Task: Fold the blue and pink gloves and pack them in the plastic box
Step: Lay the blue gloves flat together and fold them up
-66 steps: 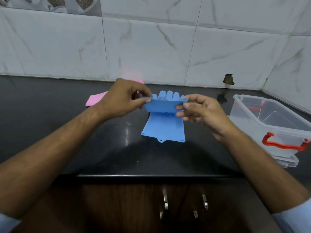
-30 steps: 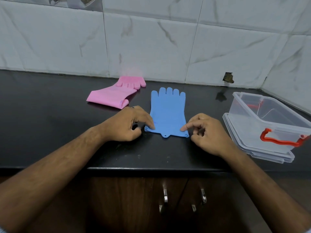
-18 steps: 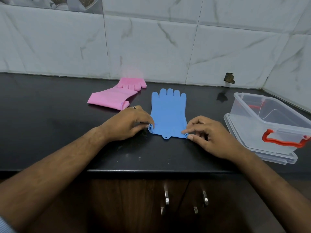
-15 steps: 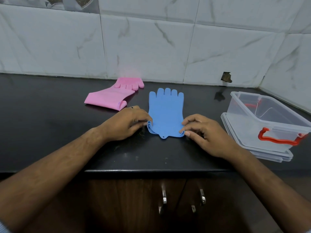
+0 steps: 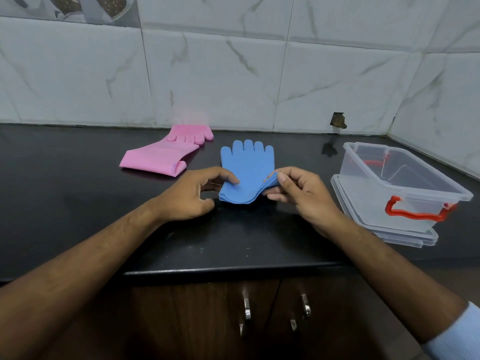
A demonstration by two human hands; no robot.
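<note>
Risk first: springy, rubbery-looking blue glove [image 5: 247, 169], likely to flop back flat if the pinch at the lifted cuff slips. Uneven lift too, the right cuff corner raised higher than the left, so a skewed crease probable. Possible drag of the whole glove toward the counter edge, nothing pinning the finger end down.

Right hand [image 5: 302, 192]: thumb and forefinger pinching the right cuff corner of the blue glove, corner curled up off the black counter [image 5: 78, 203]. Left hand [image 5: 191, 194]: fingers curled, fingertips on the left cuff edge, thumb below; a true pinch or only a touch, hard to tell. Glove body between the two hands, finger end flat and pointing away toward the tiled wall.

Pink glove [image 5: 162, 157]: left of the blue glove and slightly behind it, untouched, cuff end partly doubled over. Plastic box [image 5: 405, 188]: well right of the blue glove, open, red handle in front, seated on what looks like its lid.
</note>
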